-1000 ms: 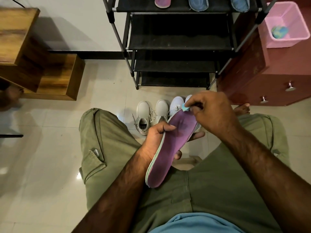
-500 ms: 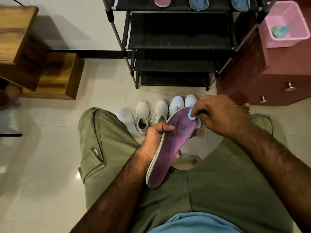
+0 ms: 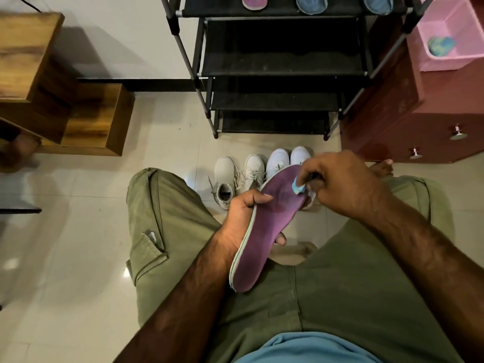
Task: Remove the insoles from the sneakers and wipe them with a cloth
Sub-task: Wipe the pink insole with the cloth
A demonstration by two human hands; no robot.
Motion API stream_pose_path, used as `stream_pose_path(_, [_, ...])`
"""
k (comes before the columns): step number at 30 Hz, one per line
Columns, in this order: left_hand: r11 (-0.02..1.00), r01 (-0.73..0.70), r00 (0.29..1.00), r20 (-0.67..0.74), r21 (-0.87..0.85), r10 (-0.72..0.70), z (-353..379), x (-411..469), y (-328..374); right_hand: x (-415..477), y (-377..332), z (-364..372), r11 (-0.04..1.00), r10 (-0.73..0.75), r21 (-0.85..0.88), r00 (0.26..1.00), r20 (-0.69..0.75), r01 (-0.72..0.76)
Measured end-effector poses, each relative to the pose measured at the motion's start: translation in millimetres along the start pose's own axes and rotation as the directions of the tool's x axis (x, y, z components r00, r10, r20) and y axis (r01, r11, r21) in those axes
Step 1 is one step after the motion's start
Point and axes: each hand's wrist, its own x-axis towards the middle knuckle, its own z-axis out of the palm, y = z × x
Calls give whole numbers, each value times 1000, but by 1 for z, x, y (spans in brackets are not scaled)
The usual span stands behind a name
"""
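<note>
— Which one does the person work on now?

— The purple insole (image 3: 264, 237). The left hand (image 3: 243, 216) grips it around the middle, thumb on top and fingers curled under it. The heel end rests on the lap. The right hand (image 3: 340, 184) pinches a small light-blue cloth (image 3: 298, 186) and presses it on the toe part.

— And the sneakers?

— Four sneakers (image 3: 252, 166) stand side by side on the floor, between the person's knees and the black rack (image 3: 282, 66). I cannot tell if an insole is inside any of them.

— So how much is done?

— On the top shelf of the rack lie three other insoles (image 3: 311, 3), one purple and two blue; only their ends are visible. Three there and one in the hands makes four, for four shoes. So I judge the removing is finished and this is the last one to wipe. The cloth is at the toe, so perhaps the heel part is left.

— Is there another cloth?

— A green-blue bundle (image 3: 441, 45) lies in the pink basket (image 3: 450, 11) on the red cabinet (image 3: 408, 119). Maybe it is a cloth; I am not sure.
</note>
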Motion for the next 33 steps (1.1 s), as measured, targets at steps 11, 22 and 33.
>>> stream_pose_path(11, [1000, -8, 999, 39, -29, 9, -4, 4, 2, -5, -3, 9, 992, -101, -79, 994, -40, 98])
stream_pose_path(22, [999, -31, 999, 17, -31, 31, -7, 8, 1, -6, -8, 8, 997, -28, -67, 999, 21, 29])
stream_pose_path(33, [998, -44, 998, 40, -38, 46, -9, 10, 2, 0, -4, 4, 995, 102, 5, 988, -115, -102])
